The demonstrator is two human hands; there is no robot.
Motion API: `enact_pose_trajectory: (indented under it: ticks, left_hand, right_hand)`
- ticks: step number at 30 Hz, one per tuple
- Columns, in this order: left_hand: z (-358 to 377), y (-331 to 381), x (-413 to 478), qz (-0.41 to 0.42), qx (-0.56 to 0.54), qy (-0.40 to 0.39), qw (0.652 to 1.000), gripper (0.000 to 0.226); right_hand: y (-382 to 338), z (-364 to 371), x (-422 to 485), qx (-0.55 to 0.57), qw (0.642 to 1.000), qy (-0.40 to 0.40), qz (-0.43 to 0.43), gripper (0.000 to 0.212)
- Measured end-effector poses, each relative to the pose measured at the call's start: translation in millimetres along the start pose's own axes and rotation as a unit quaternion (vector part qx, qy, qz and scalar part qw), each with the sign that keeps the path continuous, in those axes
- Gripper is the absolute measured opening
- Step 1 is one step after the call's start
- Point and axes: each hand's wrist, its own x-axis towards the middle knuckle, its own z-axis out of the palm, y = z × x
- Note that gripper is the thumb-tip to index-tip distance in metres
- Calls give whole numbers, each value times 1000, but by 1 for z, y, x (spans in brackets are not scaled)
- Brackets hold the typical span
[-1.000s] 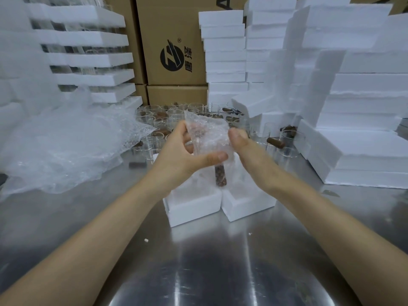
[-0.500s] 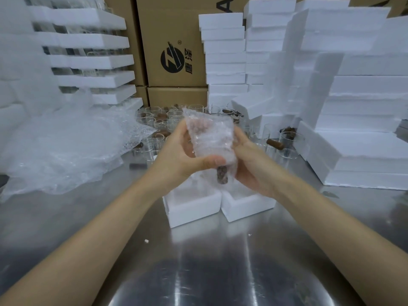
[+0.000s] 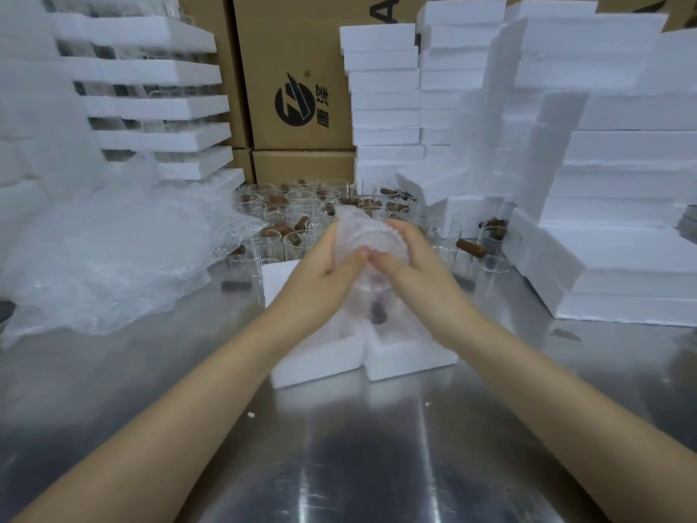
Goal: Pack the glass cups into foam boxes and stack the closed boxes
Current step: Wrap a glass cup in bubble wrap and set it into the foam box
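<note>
Hands (image 3: pixel 325 274) (image 3: pixel 413 271) over steel table (image 3: pixel 339 466), foam stacks (image 3: pixel 622 164)

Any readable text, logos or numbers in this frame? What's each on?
"A": large black letter, cut by the top edge, on the back cardboard carton.
Round black logo, same carton: no readable letters.
Characters beside the logo: too blurred to read.
Foam boxes: no print seen.

Left hand (image 3: pixel 324 271) and right hand (image 3: pixel 416 271) grip a bubble-wrapped glass cup (image 3: pixel 364 235) above two open foam boxes (image 3: pixel 320 362) on the steel table (image 3: pixel 339 466).
</note>
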Motion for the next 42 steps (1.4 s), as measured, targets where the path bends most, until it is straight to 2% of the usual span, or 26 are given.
enact_pose_trajectory:
  ticks: [2, 4, 7, 10, 11, 14, 16, 18, 21, 26, 29, 33, 37, 39, 42]
  left_hand:
    - [-6, 1, 2, -11, 4, 49, 999, 24]
    - [-12, 0, 2, 14, 86, 75, 993, 31]
    - [-10, 0, -1, 71, 186, 104, 974, 40]
    - [-5, 2, -4, 89, 242, 98, 961, 34]
    - [-4, 3, -4, 78, 247, 82, 962, 34]
    - [-1, 5, -4, 26, 195, 23, 980, 53]
    - [4, 6, -4, 4, 168, -13, 986, 61]
    - [7, 5, -5, 5, 152, 6, 988, 58]
    - [4, 4, -5, 11, 125, 74, 989, 42]
    - [-6, 5, -1, 7, 113, 152, 982, 39]
    - [-4, 7, -5, 32, 138, 140, 980, 44]
    - [4, 8, -9, 74, 211, 48, 974, 62]
    - [12, 6, -12, 83, 259, 1, 962, 61]
    - [14, 8, -14, 50, 243, 43, 968, 57]
    - [5, 11, -9, 3, 184, 141, 973, 50]
  right_hand:
    - [0, 4, -3, 7, 999, -45, 9, 55]
    - [-2, 9, -6, -3, 998, -68, 0, 66]
    - [1, 14, -8, -61, 996, -62, -8, 71]
    - [3, 19, -7, -98, 995, -16, -25, 59]
    - [3, 18, -7, -85, 996, 8, -27, 50]
    - [6, 11, -2, -63, 995, 71, -12, 23]
    - [7, 6, 0, -67, 993, 97, -5, 19]
    - [8, 8, -1, -74, 994, 82, -14, 16]
    - [4, 15, -6, -80, 996, 26, -36, 26]
    - [-1, 17, -11, -50, 996, -64, -45, 77]
    - [1, 21, -10, -50, 996, -35, -63, 72]
    - [3, 17, -7, -32, 997, 40, -52, 71]
    - [4, 4, 1, 0, 996, 82, -26, 55]
    - [3, 5, 0, 9, 997, 71, 6, 62]
    - [2, 11, -4, 156, 986, -10, 55, 73]
